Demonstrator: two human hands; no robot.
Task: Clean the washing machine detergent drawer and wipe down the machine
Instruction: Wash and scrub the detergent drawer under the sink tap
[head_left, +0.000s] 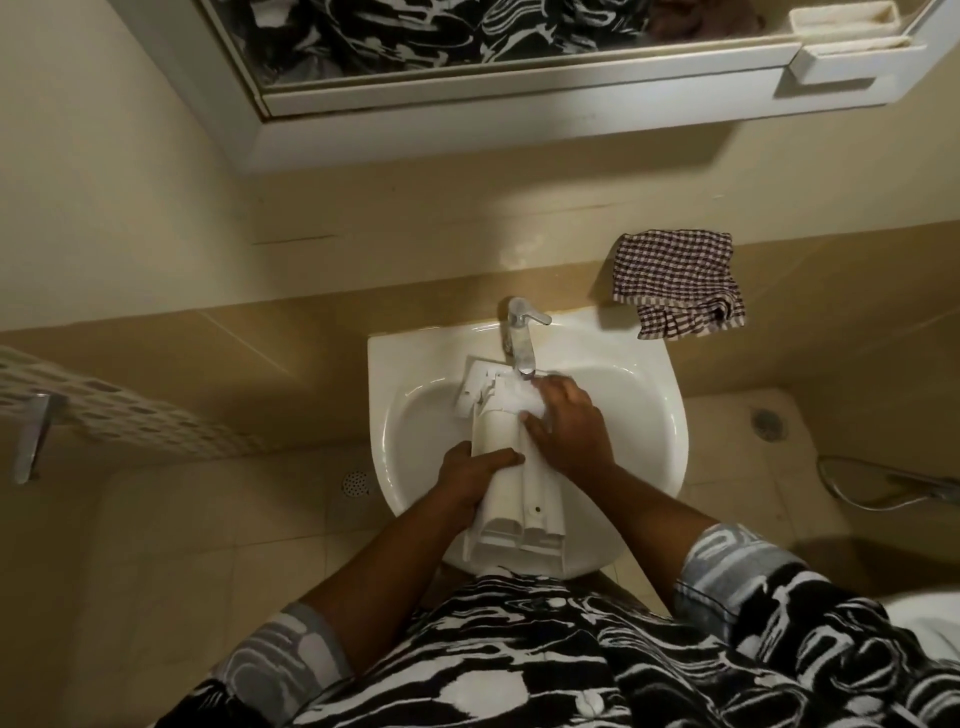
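The white detergent drawer (511, 483) lies lengthwise across the white sink (644, 410), its far end under the chrome tap (521, 335). My left hand (470, 475) grips the drawer's left side, thumb across its top. My right hand (569, 426) lies on the drawer's upper right part, fingers spread and slightly bent over a white piece near the tap. Whether water is running I cannot tell.
A checked cloth (675, 283) lies on the tiled ledge right of the tap. A mirror cabinet (519, 88) hangs above. A perforated white basket (119, 410) sits at the left, a shower hose (883, 488) on the floor at the right.
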